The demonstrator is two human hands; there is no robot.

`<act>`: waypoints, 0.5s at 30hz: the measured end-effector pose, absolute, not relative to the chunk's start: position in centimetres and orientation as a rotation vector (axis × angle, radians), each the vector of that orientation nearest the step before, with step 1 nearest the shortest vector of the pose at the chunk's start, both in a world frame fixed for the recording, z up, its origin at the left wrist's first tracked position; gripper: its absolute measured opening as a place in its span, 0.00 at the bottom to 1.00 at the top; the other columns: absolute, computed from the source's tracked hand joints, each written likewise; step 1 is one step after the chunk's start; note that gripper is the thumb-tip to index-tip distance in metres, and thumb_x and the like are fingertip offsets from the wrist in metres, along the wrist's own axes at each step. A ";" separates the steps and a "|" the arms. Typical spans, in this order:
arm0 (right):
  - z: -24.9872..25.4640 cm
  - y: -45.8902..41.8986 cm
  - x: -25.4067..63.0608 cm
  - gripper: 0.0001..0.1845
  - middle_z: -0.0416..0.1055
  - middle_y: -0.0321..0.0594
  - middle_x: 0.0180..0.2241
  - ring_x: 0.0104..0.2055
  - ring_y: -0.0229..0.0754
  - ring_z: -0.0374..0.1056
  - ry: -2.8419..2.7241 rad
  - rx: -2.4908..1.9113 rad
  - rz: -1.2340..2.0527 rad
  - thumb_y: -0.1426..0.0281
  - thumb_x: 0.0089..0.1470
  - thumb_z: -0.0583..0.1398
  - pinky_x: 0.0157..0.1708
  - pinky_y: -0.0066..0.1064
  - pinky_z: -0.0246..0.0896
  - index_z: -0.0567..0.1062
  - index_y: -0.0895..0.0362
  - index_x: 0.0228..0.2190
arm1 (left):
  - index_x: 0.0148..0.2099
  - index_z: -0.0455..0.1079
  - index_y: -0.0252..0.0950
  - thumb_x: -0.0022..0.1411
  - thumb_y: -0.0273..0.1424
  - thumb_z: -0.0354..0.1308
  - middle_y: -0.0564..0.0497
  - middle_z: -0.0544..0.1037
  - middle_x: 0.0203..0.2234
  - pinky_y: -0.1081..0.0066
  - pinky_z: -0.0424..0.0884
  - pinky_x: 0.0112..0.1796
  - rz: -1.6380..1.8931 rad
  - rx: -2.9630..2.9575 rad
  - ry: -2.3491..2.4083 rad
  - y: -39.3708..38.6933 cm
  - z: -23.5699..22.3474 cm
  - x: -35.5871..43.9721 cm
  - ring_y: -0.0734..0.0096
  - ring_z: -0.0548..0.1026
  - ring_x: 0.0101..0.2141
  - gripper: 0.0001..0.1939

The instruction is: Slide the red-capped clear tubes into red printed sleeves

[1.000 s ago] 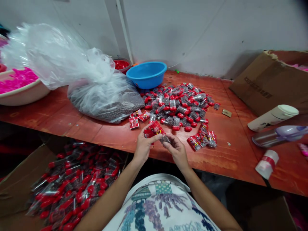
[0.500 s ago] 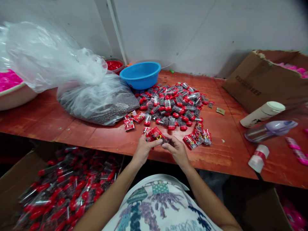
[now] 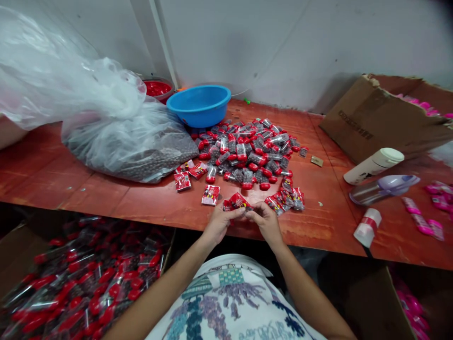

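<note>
1. Your left hand (image 3: 218,222) is closed on the red packet (image 3: 236,202): the thumb lies on its near side, and the fingers behind are mostly hidden.
2. Your right hand (image 3: 268,221) pinches the right end of this same packet. The two thumbs come near each other, probably so that such a small, soft thing does not bend or slip.
3. The packet is at the front edge of the table (image 3: 311,229), in front of your body. I think this place lets your elbows stay low and your eyes look straight down.
4. Just beyond the left hand lies a flat packet (image 3: 210,194), apart from the others. Further left of the grip are some loose packets (image 3: 182,181), seemingly put within short reach.
5. Just beside your right hand, a small heap of packets (image 3: 285,198) lies together, perhaps to keep it separate from the left ones.
6. Beyond the grip is the pile of little bottles (image 3: 247,156), with red ends and dark grains inside. The blue basin (image 3: 198,106) stands behind it.
7. Left of the pile rests the big clear bag (image 3: 141,151) of dark grains; its wide, slack shape probably keeps it from rolling.
</note>
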State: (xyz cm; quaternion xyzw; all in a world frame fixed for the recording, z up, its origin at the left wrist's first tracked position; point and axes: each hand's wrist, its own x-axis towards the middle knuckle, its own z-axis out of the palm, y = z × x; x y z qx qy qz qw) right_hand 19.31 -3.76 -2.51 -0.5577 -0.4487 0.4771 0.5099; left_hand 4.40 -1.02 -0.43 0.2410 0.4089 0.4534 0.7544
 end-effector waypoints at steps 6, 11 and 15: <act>-1.8 -2.8 26.9 0.22 0.73 0.40 0.32 0.32 0.43 0.67 -1.040 -1.687 0.610 0.54 0.45 0.63 0.33 0.33 0.62 0.75 0.58 0.36 | 0.45 0.70 0.30 0.54 0.24 0.59 0.37 0.77 0.44 0.57 0.74 0.41 0.995 0.305 0.828 0.0 0.4 0.6 0.56 0.77 0.41 0.14; -1.0 -1.8 30.4 0.24 0.68 0.52 0.44 0.44 0.54 0.65 -1.256 -2.008 -0.077 0.56 0.51 0.59 0.44 0.46 0.59 0.76 0.59 0.44 | 0.44 0.74 0.31 0.54 0.24 0.61 0.40 0.78 0.44 0.71 0.73 0.35 1.067 0.430 0.939 0.0 0.3 -1.1 0.66 0.77 0.37 0.13; -0.2 -1.6 23.7 0.14 0.72 0.44 0.40 0.44 0.47 0.67 -1.686 -1.531 0.364 0.66 0.58 0.54 0.45 0.40 0.61 0.78 0.52 0.41 | 0.43 0.75 0.33 0.52 0.26 0.64 0.45 0.80 0.36 0.75 0.72 0.33 1.179 0.435 0.940 0.1 -0.1 -0.2 0.75 0.76 0.29 0.14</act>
